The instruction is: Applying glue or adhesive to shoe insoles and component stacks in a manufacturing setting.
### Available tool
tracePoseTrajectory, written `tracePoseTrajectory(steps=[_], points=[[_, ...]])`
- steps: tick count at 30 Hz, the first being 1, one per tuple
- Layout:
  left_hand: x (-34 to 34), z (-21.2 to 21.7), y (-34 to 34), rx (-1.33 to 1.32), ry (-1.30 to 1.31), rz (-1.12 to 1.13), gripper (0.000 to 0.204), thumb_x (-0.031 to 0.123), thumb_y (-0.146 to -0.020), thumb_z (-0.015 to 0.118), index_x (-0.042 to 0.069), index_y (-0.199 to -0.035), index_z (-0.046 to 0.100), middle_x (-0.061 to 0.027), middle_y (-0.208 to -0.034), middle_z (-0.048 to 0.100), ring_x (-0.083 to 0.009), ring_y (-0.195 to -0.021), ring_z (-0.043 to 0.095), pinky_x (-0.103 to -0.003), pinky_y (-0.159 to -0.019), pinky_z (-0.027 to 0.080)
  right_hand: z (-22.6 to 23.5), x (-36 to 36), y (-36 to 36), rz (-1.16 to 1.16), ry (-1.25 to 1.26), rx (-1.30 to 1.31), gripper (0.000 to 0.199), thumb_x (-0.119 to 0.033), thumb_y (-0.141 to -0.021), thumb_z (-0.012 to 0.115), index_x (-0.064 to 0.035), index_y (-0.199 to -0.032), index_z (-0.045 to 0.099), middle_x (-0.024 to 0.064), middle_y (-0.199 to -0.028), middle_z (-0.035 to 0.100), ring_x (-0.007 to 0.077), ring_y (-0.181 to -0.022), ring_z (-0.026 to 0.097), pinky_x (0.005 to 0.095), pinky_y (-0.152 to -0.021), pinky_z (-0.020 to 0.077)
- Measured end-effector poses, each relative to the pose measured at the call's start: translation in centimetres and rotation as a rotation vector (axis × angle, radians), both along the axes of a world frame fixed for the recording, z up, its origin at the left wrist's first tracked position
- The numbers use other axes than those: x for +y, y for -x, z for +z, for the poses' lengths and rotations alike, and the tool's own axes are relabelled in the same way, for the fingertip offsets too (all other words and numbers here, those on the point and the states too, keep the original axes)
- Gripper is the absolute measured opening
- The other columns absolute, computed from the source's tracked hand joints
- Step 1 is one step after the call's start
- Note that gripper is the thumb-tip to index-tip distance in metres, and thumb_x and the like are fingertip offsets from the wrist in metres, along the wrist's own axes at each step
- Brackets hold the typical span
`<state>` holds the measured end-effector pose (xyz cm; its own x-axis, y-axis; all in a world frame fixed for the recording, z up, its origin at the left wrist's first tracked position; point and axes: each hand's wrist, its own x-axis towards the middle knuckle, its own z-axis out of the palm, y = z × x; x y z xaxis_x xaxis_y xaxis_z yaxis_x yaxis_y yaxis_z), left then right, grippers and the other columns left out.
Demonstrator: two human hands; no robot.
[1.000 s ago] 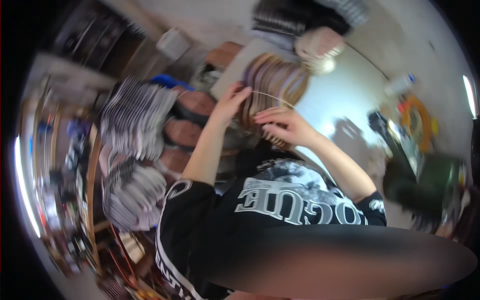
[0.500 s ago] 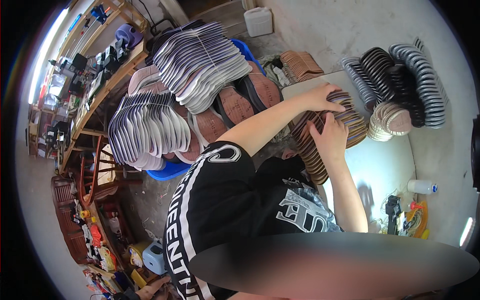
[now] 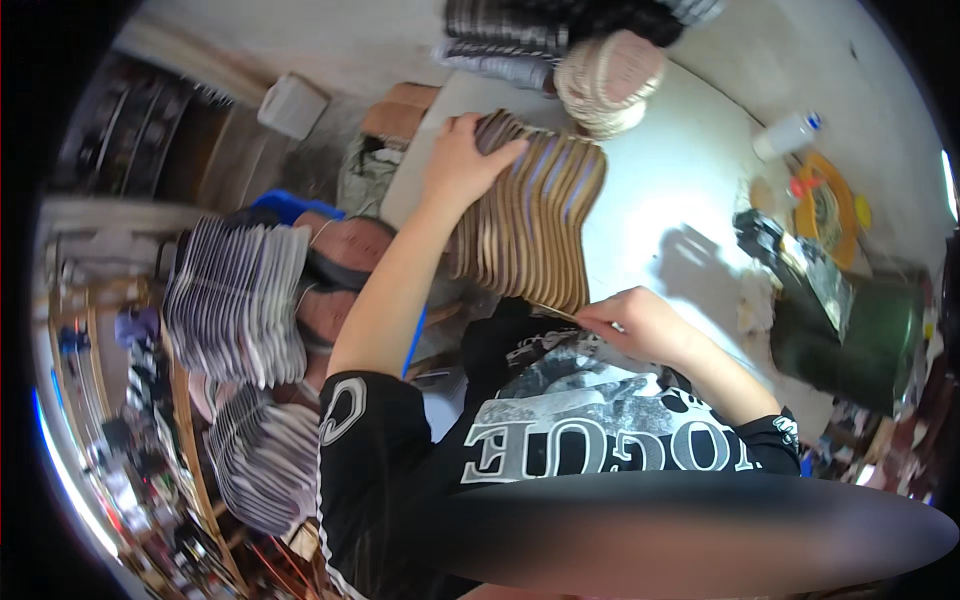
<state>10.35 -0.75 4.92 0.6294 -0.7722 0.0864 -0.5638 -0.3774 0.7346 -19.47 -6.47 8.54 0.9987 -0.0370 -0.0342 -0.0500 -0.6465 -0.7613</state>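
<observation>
A bundle of brown and tan shoe soles [image 3: 535, 210], some with purplish edges, stands packed face to face at the near left of the white tabletop. My left hand [image 3: 465, 165] grips its far left end, thumb over the top edges and fingers bent around the outer side. By the bundle's near end, my right hand [image 3: 640, 325] is closed in a pinch. From its fingertips a thin tan cord [image 3: 560, 314] runs to the lower edge of the soles. Motion blurs the cord, and where it passes around the bundle is hidden.
Pale round-ended soles [image 3: 610, 85] and dark bundles [image 3: 505, 25] lie on the far side of the white table [image 3: 640, 220]. White-edged sole bundles [image 3: 235, 300] fill a blue container [image 3: 285, 205] at left. A white bottle [image 3: 787, 135] and dark green bin [image 3: 850, 340] are at right.
The view has swung to the right. My right hand has left the top of the bundle for its near end and pinches a cord there. My left hand stays at the far end.
</observation>
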Motion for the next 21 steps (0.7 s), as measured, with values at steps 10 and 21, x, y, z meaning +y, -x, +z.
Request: tracePoseTrajectory(steps=[10, 21], points=[[-1.2, 1.0, 5.2, -0.729, -0.085, -0.014, 0.051, 0.040, -0.085, 0.063, 0.008, -0.124, 0.054, -0.0115, -0.135, 0.047, -0.0301, -0.130, 0.038, -0.062, -0.101, 0.027, 7.8, -1.2, 8.0, -0.076, -0.142, -0.032, 0.011, -0.007, -0.081, 0.068, -0.0053, -0.091, 0.071, 0.0104, -0.072, 0.068, 0.0260, -0.066, 0.066, 0.0349, -0.059, 0.0507], [-1.4, -0.7, 15.0, -0.449, 0.142, -0.541, 0.068, 0.038, -0.074, 0.074, 0.000, -0.125, 0.051, -0.0226, -0.138, 0.043, -0.0372, -0.132, 0.038, -0.054, -0.110, 0.028, -0.1, -6.8, -1.7, -0.782, 0.605, -0.344, 0.051, -0.015, -0.092, 0.057, 0.0026, -0.136, 0.041, 0.0276, -0.124, 0.055, 0.0425, -0.109, 0.057, 0.0439, -0.093, 0.0468]])
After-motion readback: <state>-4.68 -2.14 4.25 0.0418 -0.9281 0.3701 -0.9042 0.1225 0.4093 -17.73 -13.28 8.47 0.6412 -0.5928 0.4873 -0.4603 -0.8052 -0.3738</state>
